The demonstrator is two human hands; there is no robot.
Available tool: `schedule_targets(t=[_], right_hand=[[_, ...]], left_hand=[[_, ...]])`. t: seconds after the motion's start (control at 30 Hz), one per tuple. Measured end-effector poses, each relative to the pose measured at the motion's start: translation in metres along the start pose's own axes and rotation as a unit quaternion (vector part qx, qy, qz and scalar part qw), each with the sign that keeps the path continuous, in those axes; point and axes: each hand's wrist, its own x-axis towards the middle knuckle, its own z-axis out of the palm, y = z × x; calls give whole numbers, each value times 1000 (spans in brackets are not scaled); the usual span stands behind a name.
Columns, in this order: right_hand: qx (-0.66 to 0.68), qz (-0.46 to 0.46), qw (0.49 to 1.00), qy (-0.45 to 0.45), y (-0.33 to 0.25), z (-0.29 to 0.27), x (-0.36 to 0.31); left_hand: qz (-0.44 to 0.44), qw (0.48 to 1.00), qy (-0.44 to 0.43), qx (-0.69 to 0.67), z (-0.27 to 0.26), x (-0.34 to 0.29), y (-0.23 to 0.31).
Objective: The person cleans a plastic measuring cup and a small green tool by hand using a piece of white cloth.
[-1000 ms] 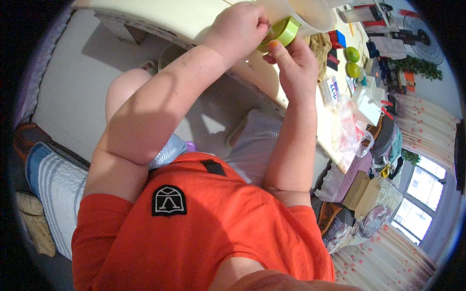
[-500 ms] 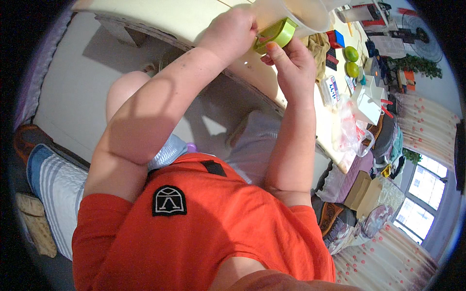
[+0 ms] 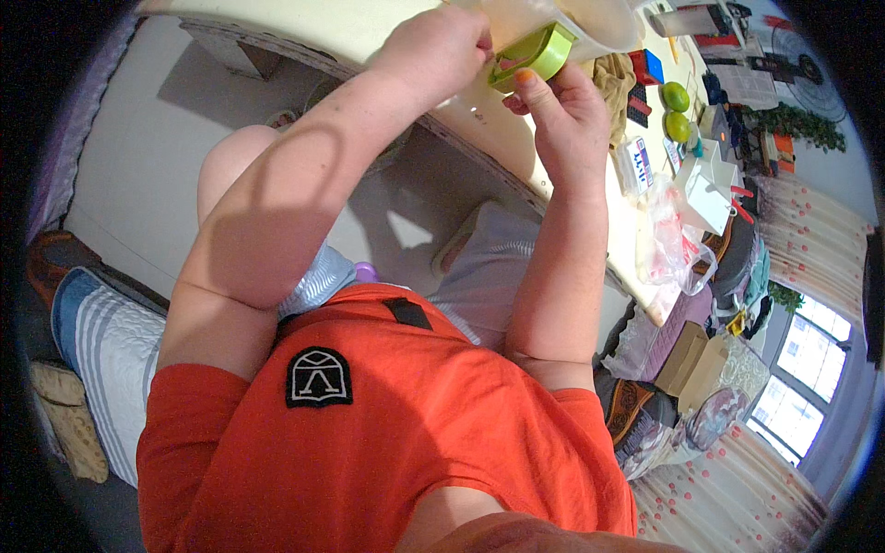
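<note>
At the table's near edge my right hand (image 3: 570,124) grips a lime-green plastic handle-like piece (image 3: 551,57), thumb on its near side. That piece is curved, with an open slot through it. Against it leans a translucent plastic container (image 3: 604,26), cut off by the top of the view; I cannot tell whether the two are joined. My left hand (image 3: 433,55) is closed, its fingertips curled close to the green piece's left end. What those fingers pinch, if anything, is hidden.
Right of my hands, the cream table (image 3: 304,20) holds a brown cloth (image 3: 608,88), a red-and-blue block (image 3: 647,66), two green fruits (image 3: 676,111), a small labelled box (image 3: 636,166), a white box (image 3: 708,189) and a plastic bag (image 3: 668,244). My knee (image 3: 230,166) is below the edge.
The container has tilted a little and its rim shows differently. The green piece and my right hand sit slightly farther right, as does the table scene. My left fingertips have shifted slightly up.
</note>
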Motion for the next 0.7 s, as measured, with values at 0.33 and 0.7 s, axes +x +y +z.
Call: schedule_targets(t=[0.33,0.7], right_hand=[[10,-5,1000,-1,-4,0,-1],[1,-3,1000,2,-5,2,-2]], left_hand=[[9,988,54,145,18,3,-4],[8,928,186,-322,-9,16,7]])
